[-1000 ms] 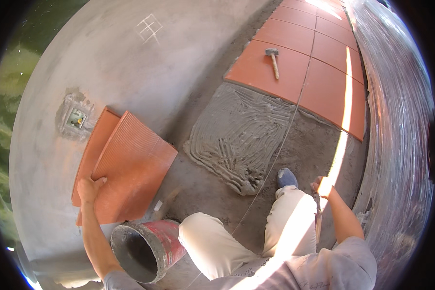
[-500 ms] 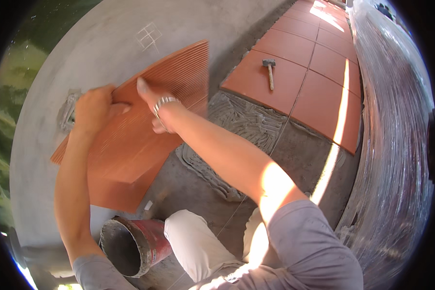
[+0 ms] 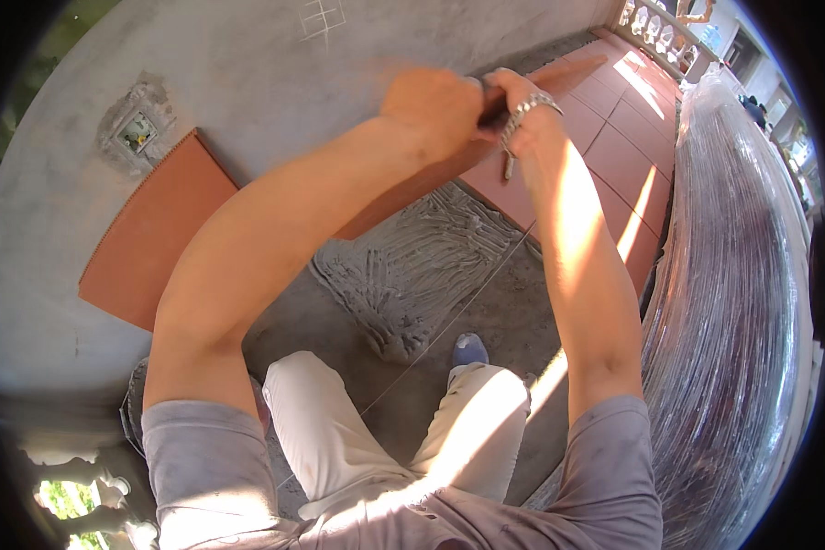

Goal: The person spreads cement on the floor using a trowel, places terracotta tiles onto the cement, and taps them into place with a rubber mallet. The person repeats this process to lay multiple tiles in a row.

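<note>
My left hand (image 3: 431, 115) and my right hand (image 3: 513, 115), with a bracelet on that wrist, are raised together gripping a terracotta tile (image 3: 376, 206), held nearly edge-on above spread grey mortar (image 3: 422, 266). The tile is largely hidden by my hands and forearms. Just beyond are laid square terracotta tiles (image 3: 637, 137), with a hammer handle (image 3: 508, 165) showing below my right hand. Another tile (image 3: 156, 238) leans against the grey wall (image 3: 238, 82) at the left.
A long plastic-wrapped bundle (image 3: 724, 302) runs along the right side. A white balustrade (image 3: 655, 32) stands at the far end. My knees and foot are below, on grey floor crossed by a string line. A bucket (image 3: 137, 412) is mostly hidden behind my left arm.
Both hands have lifted one tile off the leaning pair and carried it right and away from me, over the mortar. My right hand came from beside my knee to join the left.
</note>
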The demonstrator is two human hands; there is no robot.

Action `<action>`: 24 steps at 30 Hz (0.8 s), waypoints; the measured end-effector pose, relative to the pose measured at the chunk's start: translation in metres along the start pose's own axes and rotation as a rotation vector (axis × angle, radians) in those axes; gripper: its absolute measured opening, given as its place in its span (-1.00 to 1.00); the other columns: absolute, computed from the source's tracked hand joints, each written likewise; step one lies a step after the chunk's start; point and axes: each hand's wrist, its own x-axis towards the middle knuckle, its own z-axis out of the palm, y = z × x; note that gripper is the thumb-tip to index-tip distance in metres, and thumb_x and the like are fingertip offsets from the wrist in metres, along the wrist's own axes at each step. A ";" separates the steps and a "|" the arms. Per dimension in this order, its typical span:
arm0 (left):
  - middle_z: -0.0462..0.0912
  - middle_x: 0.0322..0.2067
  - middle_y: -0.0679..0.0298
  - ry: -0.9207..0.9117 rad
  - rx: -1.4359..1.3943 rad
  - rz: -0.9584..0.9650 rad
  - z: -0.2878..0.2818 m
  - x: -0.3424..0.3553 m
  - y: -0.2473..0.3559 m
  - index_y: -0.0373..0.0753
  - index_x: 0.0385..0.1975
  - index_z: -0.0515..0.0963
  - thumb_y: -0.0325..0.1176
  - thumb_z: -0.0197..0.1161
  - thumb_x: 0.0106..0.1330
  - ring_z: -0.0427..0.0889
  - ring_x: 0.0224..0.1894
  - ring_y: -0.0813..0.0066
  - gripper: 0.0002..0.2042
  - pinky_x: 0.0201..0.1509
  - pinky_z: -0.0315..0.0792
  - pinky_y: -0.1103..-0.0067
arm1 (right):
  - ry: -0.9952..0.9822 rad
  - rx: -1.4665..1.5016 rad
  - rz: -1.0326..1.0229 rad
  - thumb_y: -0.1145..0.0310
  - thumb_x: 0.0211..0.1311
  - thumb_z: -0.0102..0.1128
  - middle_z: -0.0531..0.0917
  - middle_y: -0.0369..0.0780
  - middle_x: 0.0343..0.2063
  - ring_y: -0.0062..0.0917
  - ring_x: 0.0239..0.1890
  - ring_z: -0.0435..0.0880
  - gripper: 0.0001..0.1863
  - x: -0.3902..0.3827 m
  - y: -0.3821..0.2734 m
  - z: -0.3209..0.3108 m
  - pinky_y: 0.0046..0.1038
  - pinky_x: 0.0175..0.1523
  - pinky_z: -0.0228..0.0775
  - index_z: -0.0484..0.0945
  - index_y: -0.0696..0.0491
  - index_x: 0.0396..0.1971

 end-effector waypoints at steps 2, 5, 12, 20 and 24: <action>0.70 -0.28 0.04 -0.001 -0.106 0.021 0.001 0.003 0.009 -0.23 -0.21 0.60 -0.05 0.30 0.19 0.69 -0.19 0.10 -0.64 -0.11 0.54 0.28 | -0.022 0.020 -0.006 0.29 0.21 0.24 0.65 -0.08 -0.32 -0.30 -0.24 0.68 -0.76 0.001 -0.002 -0.022 -0.18 -0.25 0.68 0.50 0.18 -0.33; 0.70 -0.19 0.06 -0.043 -0.621 0.243 0.008 -0.013 -0.029 -0.21 -0.01 0.58 0.01 0.27 0.21 0.68 -0.08 0.19 -0.52 0.04 0.50 0.36 | -0.082 0.089 -0.080 0.37 0.16 0.22 0.67 -0.13 -0.36 -0.32 -0.32 0.71 -0.83 -0.021 0.010 -0.052 -0.22 -0.29 0.68 0.52 0.17 -0.36; 0.34 0.25 -0.18 -0.229 -1.432 -1.526 0.171 -0.186 -0.083 -0.42 0.36 0.16 0.47 0.08 0.17 0.27 0.33 -0.12 0.04 0.30 0.26 0.09 | -0.156 0.104 -0.295 0.47 0.15 0.19 0.66 -0.04 -0.39 -0.29 -0.32 0.70 -0.79 -0.083 0.024 -0.074 -0.26 -0.23 0.63 0.58 0.37 -0.38; 0.29 0.35 0.07 -0.115 -2.342 -1.529 0.281 -0.231 -0.006 -0.27 0.37 0.22 0.18 -0.24 0.51 0.33 0.35 0.16 -0.32 0.37 0.27 0.35 | -0.294 -0.359 -0.247 0.56 -0.06 0.22 0.63 -0.28 -0.33 -0.60 -0.29 0.55 -0.66 -0.127 0.077 -0.071 -0.46 -0.16 0.43 0.55 0.25 -0.18; 0.36 0.30 0.07 0.193 -2.098 -1.444 0.278 -0.226 -0.027 -0.28 0.30 0.30 0.17 -0.18 0.49 0.35 0.34 0.20 -0.35 0.35 0.31 0.38 | -0.553 -0.180 -0.258 0.59 -0.03 0.16 0.57 -0.33 -0.42 -0.66 -0.38 0.48 -0.73 -0.121 0.105 -0.114 -0.52 -0.26 0.35 0.54 0.20 -0.23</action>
